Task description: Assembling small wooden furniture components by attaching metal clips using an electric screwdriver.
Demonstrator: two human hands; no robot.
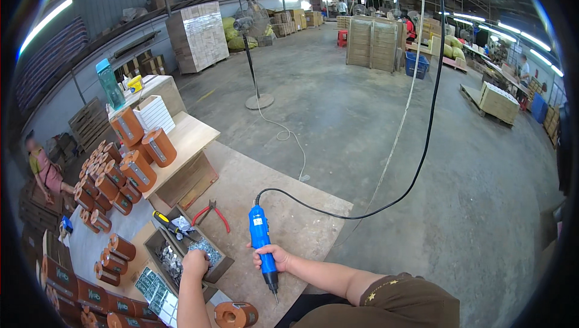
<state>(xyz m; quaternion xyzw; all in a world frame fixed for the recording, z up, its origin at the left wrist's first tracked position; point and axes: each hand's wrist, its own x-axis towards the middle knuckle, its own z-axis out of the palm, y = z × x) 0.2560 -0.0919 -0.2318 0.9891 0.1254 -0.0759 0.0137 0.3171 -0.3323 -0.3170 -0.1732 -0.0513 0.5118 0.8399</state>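
Observation:
My right hand point(272, 259) is wrapped round a blue electric screwdriver point(259, 229), its bit pointing down toward the table's near edge. A black cable runs from its top. My left hand point(195, 264) is at a wooden bin point(224, 267) of small silvery screws point(208, 249), fingers curled downward; what they pinch is hidden. Beside it, another compartment holds grey metal pieces point(170, 263). Below my hands, an orange-brown wooden cylinder point(243, 314) with a hole in its end lies near the table edge.
Red-handled pliers point(212, 213) and a yellow-and-black screwdriver point(166, 222) lie by the bins. Several brown cylinders point(137, 170) stand at left, near a sheet of green-and-white labels point(155, 292). A fan point(252, 62) stands on the floor beyond; a person point(45, 168) is at far left.

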